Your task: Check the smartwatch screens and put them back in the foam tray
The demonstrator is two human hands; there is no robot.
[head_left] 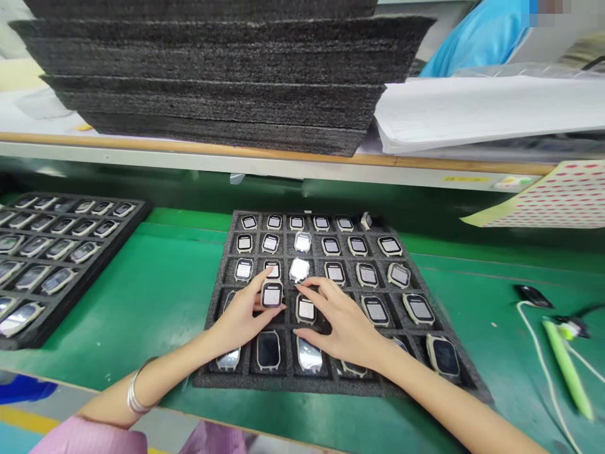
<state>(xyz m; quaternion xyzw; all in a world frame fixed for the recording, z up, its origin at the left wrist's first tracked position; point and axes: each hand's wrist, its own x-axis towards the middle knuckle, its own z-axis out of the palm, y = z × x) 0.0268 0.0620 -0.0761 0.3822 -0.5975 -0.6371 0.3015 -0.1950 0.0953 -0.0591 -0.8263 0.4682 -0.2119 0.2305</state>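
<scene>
My left hand point(246, 309) pinches a smartwatch case point(271, 294) with a lit white screen, raised above a black foam tray point(350, 386). My right hand point(338, 318) hovers over the tray with thumb and forefinger spread apart. Between these fingers, below them, a lit watch case point(306, 309) sits in its compartment; contact with it is not visible. Rows of strapless watch cases fill the tray. Most screens in the back rows are lit, while a front-row watch point(268, 350) has a dark screen. My right hand and forearm hide part of the front rows.
A second foam tray of watches point(61, 227) lies on the green bench at left. Black foam sheets point(227, 82) are stacked on the shelf above, beside white papers point(486, 113). At right are a green pen-like tool point(567, 369) and a white cable point(543, 366).
</scene>
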